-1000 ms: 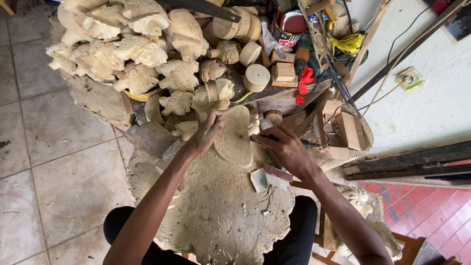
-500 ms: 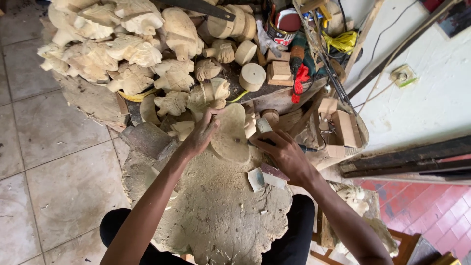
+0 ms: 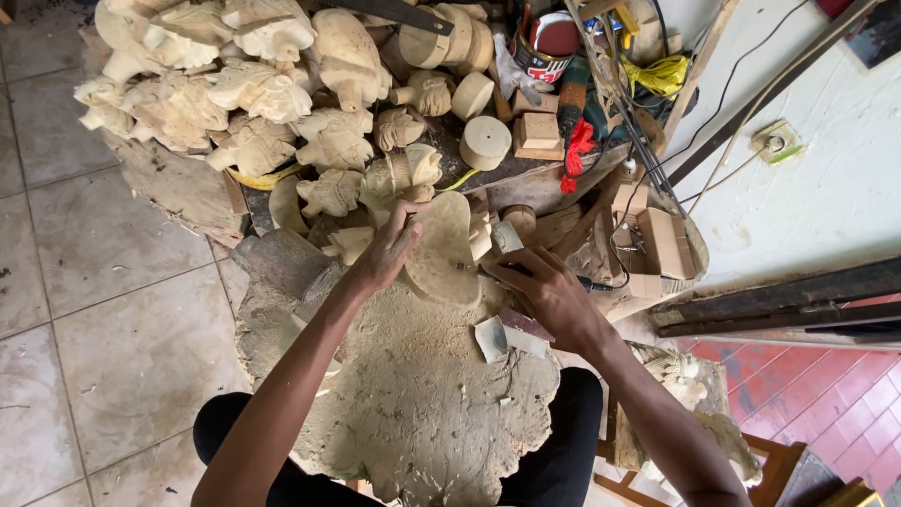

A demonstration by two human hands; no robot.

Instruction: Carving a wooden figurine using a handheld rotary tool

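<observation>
The big round wood slab, dusty with sawdust, lies under both hands, and the pile of pale carvings sits past the fingers. The flat wood piece stands in the same spot as a second ago. The left hand stays wrapped around its edge. The right hand has slid a bit closer, closed on a thin carving tool touching the wood.

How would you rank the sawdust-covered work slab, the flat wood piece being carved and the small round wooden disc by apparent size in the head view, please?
1. Sawdust-covered work slab, by far the largest.
2. Flat wood piece, steadied by the left hand.
3. Small round wooden disc, the smallest, though it lies farther from the camera, which shrinks it a little.
</observation>
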